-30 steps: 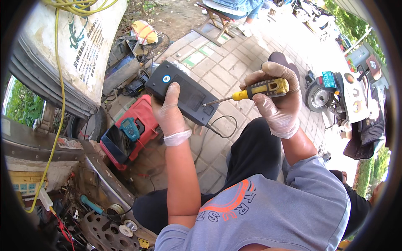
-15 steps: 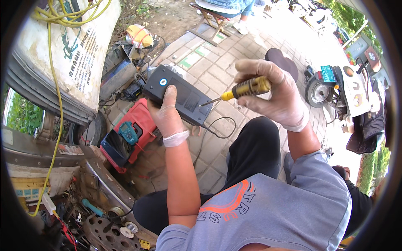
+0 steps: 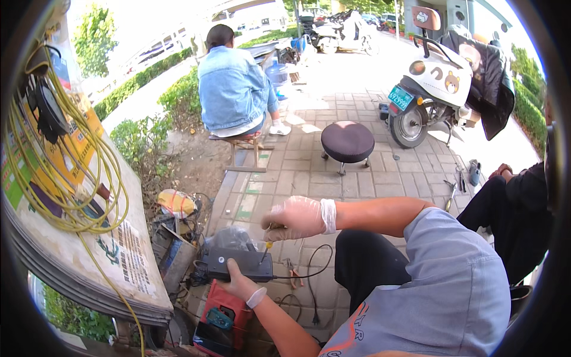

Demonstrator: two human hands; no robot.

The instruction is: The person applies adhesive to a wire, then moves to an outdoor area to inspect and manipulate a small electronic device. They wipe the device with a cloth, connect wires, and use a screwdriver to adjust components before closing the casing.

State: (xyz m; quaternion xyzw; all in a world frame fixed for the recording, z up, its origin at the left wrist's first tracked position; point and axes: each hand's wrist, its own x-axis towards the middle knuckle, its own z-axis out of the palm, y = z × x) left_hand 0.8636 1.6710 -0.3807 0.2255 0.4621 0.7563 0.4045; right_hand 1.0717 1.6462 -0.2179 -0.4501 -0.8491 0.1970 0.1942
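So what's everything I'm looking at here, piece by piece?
black box: one, black, low centre, gripped at its near edge.
screwdriver: one, yellow collar, tip down on the box.
red case: one, red, below the box.
cable: one, black, trailing right of the box.
yellow hose: one coil, yellow, left.
round stool: one, dark, centre pavement.
scooter: one, white, upper right.
seated person: one, denim jacket, back turned, top centre.
left hand: gloved, holding the box.
right hand: gloved, holding the screwdriver.
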